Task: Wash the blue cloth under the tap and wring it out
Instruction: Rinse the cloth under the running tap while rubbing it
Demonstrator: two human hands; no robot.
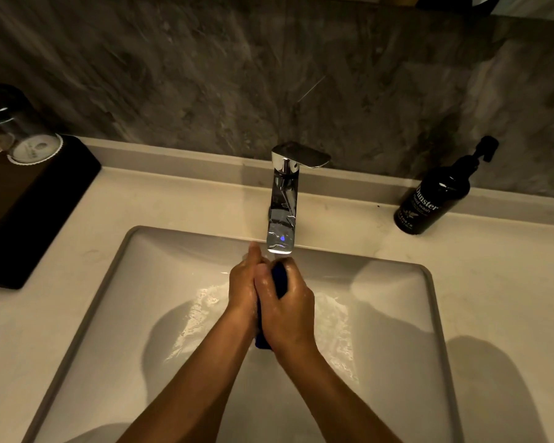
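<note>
Blue cloth (279,279): we clench it between left hand (243,287) and right hand (287,310), below tap (282,206), twelve o'clock of sink (397,314).

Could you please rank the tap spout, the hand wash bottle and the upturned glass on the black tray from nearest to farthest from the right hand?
1. Tap spout, just above the right hand.
2. Hand wash bottle, right counter.
3. Upturned glass, far left.
</note>
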